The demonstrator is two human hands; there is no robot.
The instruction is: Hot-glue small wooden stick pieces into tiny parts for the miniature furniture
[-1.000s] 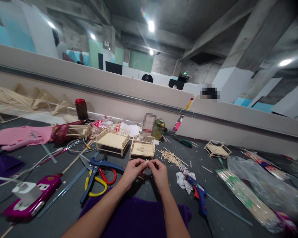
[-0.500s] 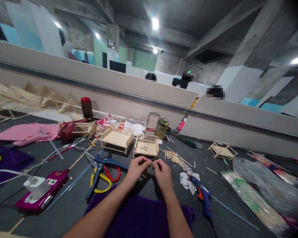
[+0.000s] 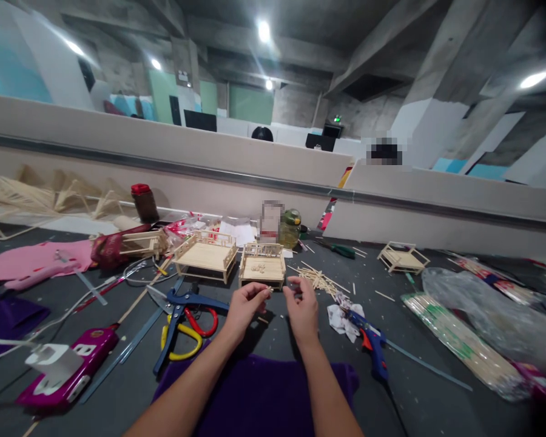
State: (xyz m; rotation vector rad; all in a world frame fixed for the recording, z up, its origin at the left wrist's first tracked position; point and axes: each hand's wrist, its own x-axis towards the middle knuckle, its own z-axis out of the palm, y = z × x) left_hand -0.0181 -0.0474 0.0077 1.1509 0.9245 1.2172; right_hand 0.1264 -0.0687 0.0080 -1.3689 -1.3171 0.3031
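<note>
My left hand (image 3: 249, 308) pinches a tiny pale wooden piece (image 3: 270, 289) between thumb and fingertips; its exact shape is too small to make out. Just to the right, my right hand (image 3: 301, 308) is raised with thumb and fingers apart and nothing between them. Right beyond both hands stands a small model bed of wooden sticks (image 3: 262, 265), with several tiny wood bits (image 3: 258, 268) lying on its top. A larger stick-built bed (image 3: 207, 257) is to its left. A heap of short wooden sticks (image 3: 317, 278) lies beyond my right hand.
Blue-handled cutters (image 3: 176, 303) and scissors with red and yellow handles (image 3: 182, 346) lie left. A blue glue gun (image 3: 375, 349) rests right, by a crumpled tissue (image 3: 343, 321). Bagged sticks (image 3: 464, 346) lie far right. A purple power strip (image 3: 75, 370) sits left; purple cloth (image 3: 255, 394) is in front.
My right hand has opened and drawn away to the right from my left hand. The left still pinches the small piece. The view has shifted slightly.
</note>
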